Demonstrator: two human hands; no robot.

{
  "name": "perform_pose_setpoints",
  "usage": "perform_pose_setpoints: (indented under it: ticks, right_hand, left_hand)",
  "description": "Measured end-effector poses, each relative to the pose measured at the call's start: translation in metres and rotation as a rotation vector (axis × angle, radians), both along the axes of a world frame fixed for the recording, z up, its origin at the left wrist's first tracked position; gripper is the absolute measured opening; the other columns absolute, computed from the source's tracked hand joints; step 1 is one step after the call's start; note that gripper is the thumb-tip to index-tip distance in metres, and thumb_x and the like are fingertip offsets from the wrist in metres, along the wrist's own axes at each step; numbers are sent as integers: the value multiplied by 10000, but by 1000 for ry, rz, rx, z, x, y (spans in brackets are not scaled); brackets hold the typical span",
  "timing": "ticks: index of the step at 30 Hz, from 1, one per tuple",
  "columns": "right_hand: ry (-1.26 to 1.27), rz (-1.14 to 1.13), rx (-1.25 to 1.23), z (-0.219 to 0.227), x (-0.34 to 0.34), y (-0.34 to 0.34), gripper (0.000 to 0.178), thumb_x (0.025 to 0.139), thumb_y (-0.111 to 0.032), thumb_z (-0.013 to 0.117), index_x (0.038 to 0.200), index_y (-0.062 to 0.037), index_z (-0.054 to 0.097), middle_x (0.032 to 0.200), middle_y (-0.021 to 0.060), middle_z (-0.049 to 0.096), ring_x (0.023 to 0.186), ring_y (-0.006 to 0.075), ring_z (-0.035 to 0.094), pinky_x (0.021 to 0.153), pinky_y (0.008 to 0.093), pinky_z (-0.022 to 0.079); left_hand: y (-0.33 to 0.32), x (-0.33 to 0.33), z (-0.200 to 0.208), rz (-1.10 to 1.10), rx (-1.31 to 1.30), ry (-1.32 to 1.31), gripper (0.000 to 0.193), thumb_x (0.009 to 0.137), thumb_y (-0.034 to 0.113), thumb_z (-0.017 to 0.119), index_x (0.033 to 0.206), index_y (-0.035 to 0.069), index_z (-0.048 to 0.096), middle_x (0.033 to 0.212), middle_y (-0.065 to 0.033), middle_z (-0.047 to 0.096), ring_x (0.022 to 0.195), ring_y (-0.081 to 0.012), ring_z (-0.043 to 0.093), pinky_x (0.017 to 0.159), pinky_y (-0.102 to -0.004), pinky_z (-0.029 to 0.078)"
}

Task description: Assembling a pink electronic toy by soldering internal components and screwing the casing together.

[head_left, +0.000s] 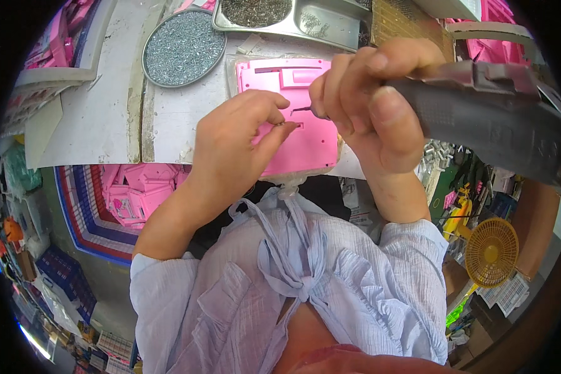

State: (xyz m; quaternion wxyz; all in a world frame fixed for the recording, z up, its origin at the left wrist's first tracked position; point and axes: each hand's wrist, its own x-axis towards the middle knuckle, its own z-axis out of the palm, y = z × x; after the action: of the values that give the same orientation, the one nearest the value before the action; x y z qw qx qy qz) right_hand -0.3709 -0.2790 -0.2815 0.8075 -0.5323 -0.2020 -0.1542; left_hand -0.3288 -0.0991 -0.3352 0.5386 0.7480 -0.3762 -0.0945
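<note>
A pink plastic housing (300, 149) lies flat on the bench in front of me, with small holes and a raised block near its far edge. My right hand (380, 93) is wrapped round a dark grey electric screwdriver (474, 109). Its thin dark bit (302, 110) points left, just above the housing. Over the housing's left part, the thumb and index finger of my left hand (240, 128) come close together on a tiny metal piece (280, 124). It looks like a screw, though it is too small to be sure.
Beyond the housing stand a round metal dish (184, 50) of silvery screws and a steel tray (324, 31) with dark screws in one compartment. A blue, white and red basket (84, 215) with pink parts sits below the bench at left. A yellow fan (491, 252) is at right.
</note>
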Motion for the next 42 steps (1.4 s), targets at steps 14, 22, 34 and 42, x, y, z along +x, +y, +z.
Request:
perform_pose_setpoints:
  ticks: [14,22,34,42]
  right_hand:
    - [142,-152,-27,9,-46,-11,304,1006,-342,625,1217,-151,518,674,-3,453,573,135,447,629,354,459]
    - [193,-214,26,5,-73,-13,277,989,-303,657,1156,-131,518,640,-5,455,547,132,448,577,335,435]
    - [214,-267,-76,-36,-107,-10,230,919,-148,709,1028,-76,519,641,42,532,538,174,520,515,353,483]
    - [62,-133,-322,-39,-91,-15,214,870,-96,702,780,-50,514,575,75,549,475,225,558,500,369,527]
  left_hand:
    - [-16,-19,-6,-100,-120,-353,144,771,1,756,829,37,630,894,-104,697,792,-275,685,688,-362,548]
    - [-17,-26,-5,-157,-32,-310,114,796,37,761,852,63,665,1053,-110,731,988,-274,709,834,-418,560]
    - [-3,-13,-26,-222,249,-457,110,885,130,728,967,100,661,1157,-1,743,1187,-167,666,1120,-499,307]
    - [-1,-15,-26,-187,259,-403,133,867,125,753,836,112,624,1195,-3,740,1212,-166,651,1133,-485,285]
